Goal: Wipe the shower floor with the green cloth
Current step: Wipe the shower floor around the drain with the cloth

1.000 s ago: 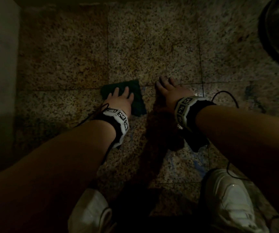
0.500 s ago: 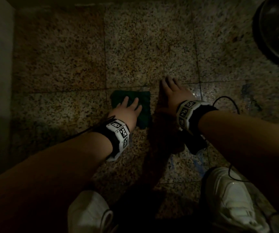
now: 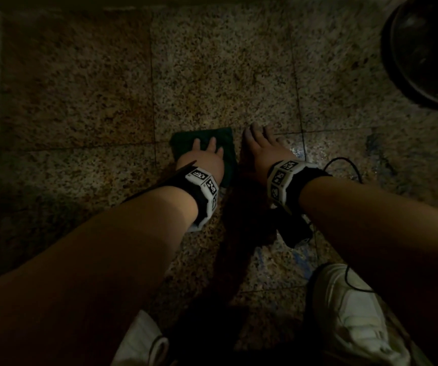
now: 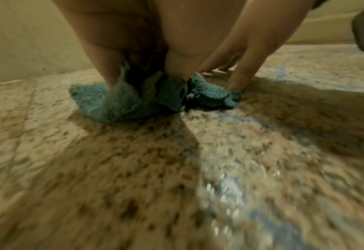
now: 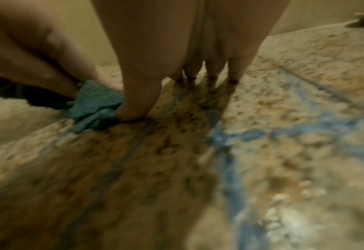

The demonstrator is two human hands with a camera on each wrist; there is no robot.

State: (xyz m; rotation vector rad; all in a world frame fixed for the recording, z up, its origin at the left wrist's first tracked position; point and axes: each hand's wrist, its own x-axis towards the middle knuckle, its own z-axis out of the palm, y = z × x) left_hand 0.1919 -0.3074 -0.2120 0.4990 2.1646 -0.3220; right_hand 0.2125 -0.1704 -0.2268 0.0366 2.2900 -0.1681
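Cloth point(image 3: 204, 143) lies under our left hand point(image 3: 205, 161), fingers pressing it to floor point(image 3: 86, 91); right hand point(image 3: 265, 146) flat beside, seemingly touching its edge.

The green cloth point(image 3: 204, 151) — dark, nubby, rumpled — lies flat on the speckled, wet-glinting shower floor point(image 3: 220, 83).

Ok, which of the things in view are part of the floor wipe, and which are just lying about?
Part of the job:
- green cloth, flat on the floor
- left hand, pressing on the cloth
- shower floor, speckled tiles, wet patch by the right hand

Just there:
- right hand, propped on the floor beside the cloth
- dark round vessel, top right
- white shoes
- black cable
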